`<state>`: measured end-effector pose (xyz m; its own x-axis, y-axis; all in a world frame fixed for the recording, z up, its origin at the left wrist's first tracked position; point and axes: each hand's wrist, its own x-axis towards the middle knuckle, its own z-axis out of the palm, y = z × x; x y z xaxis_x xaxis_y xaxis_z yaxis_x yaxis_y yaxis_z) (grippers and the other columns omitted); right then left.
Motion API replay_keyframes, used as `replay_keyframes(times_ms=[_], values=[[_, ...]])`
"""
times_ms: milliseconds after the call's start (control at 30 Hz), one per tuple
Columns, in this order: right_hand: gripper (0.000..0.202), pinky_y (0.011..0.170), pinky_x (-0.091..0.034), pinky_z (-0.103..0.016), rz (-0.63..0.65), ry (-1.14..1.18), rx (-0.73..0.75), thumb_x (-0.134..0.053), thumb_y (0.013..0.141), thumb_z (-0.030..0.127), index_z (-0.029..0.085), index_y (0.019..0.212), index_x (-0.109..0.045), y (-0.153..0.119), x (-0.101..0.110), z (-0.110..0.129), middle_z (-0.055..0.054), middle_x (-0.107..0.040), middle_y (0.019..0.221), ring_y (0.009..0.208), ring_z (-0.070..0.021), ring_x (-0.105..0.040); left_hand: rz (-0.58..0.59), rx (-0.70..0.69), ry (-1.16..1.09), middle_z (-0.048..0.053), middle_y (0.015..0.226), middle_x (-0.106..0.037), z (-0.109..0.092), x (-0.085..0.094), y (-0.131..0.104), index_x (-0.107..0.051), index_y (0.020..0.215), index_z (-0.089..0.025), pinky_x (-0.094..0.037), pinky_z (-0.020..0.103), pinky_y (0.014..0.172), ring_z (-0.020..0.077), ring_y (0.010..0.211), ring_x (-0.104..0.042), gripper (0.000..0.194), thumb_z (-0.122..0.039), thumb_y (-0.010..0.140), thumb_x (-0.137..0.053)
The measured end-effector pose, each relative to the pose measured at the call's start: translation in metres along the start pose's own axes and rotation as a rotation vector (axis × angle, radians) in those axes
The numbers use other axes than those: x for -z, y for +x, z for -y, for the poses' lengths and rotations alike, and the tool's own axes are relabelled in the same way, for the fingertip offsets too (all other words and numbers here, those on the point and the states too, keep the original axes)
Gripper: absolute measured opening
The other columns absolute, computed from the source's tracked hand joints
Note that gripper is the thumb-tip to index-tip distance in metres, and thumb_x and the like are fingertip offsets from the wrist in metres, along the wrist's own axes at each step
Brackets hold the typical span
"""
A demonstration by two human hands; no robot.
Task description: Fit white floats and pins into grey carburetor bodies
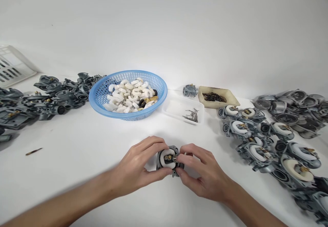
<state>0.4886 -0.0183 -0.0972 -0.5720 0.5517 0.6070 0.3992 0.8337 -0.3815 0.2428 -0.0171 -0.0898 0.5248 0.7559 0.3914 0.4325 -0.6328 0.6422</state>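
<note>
A grey metal carburetor [175, 149] rests on the white table in front of me, its open bowl side facing up. Inside it sits a white C-shaped float [163, 158] around brass jets. My left hand [143, 160] grips the carburetor from the left, thumb at the near edge and fingers at the far edge. On the other side, my right hand [202, 172] is closed at the carburetor's right edge, fingertips by the float's hinge and thumb low on the side. Whether a small pin is between those fingertips is hidden.
A blue basket [93, 105] of white floats stands behind, beside a clear tray [174, 109] of thin metal pins and a beige box [230, 98] of black rings. Carburetors [43, 102] are piled left, others with floats [258, 151] right, near metal bowls [287, 117]. A small screwdriver-like tool [33, 151] lies left.
</note>
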Motion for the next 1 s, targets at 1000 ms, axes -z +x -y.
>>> replay_keyframes(times_ms=[1000], values=[[0.018, 0.061, -0.051, -0.029, 0.005, 0.021, -0.025, -0.061, 0.091, 0.011, 0.018, 0.108, -0.062, 0.0003, 0.0011, 0.0016, -0.008, -0.065, 0.092, 0.071, -0.0162, -0.06, -0.017, -0.046, 0.046, 0.01, 0.12, -0.066, 0.0, 0.0013, 0.0009, -0.059, 0.129, -0.022, -0.057, 0.033, 0.092, 0.0231, 0.109, -0.066, 0.043, -0.029, 0.09, -0.075]])
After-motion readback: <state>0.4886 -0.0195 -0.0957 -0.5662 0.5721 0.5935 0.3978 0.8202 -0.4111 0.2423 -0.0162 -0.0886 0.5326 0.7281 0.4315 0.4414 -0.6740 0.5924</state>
